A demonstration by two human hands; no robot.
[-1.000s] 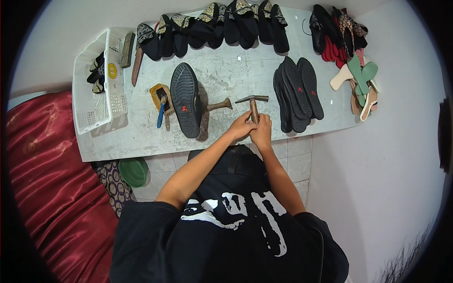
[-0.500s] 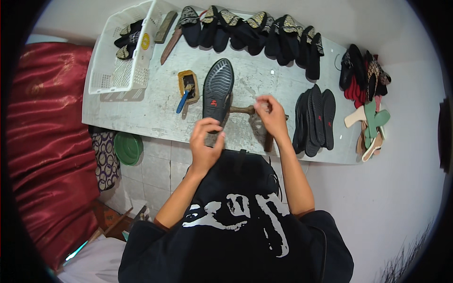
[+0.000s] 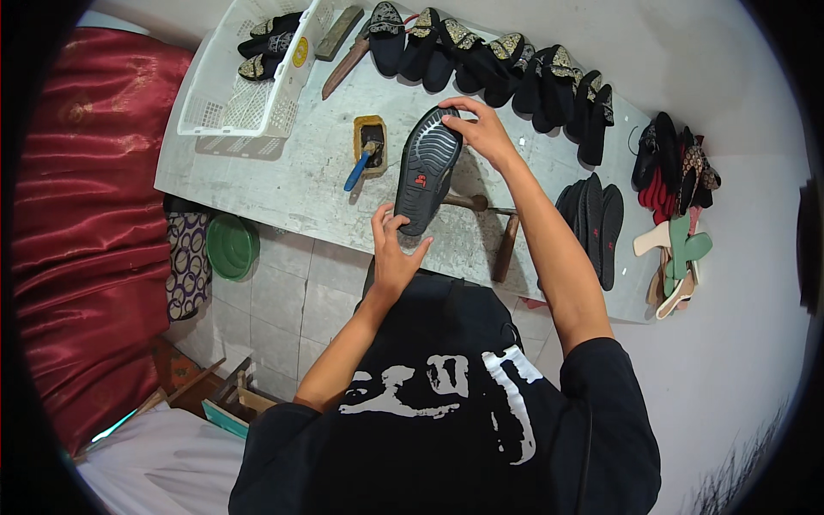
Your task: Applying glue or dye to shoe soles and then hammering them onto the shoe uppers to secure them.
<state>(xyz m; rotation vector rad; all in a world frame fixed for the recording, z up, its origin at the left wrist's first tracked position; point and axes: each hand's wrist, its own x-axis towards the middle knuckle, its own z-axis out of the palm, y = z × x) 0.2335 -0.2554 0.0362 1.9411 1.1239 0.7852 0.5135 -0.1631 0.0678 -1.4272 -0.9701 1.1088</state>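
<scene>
A black slip-on shoe [image 3: 422, 176], its ridged sole facing up, is over the near middle of the table, toe away from me. My right hand [image 3: 481, 136] is closed on the toe, thumb on the sole and fingers round the tip. At the heel is my left hand [image 3: 397, 257], fingertips against its left edge and thumb stretched apart below it. Left of the shoe stands a yellowish tub [image 3: 370, 129] of dark paste, a blue-handled brush [image 3: 359, 170] leaning in it. A wooden-handled tool [image 3: 466, 202] lies to the right, beside a brown bar [image 3: 506, 249].
Black soles [image 3: 592, 223] lie stacked at the table's right, near green and cream sole pieces [image 3: 678, 249] and more shoes [image 3: 657, 150]. Patterned shoes [image 3: 489, 69] line the back edge. A white crate [image 3: 287, 103] holds several shoes. A green basin [image 3: 232, 249] is on the floor.
My right hand has moved from above the wooden-handled tool to the shoe's toe and taken hold. My left hand remains by the heel. The view has shifted, moving the table in the picture.
</scene>
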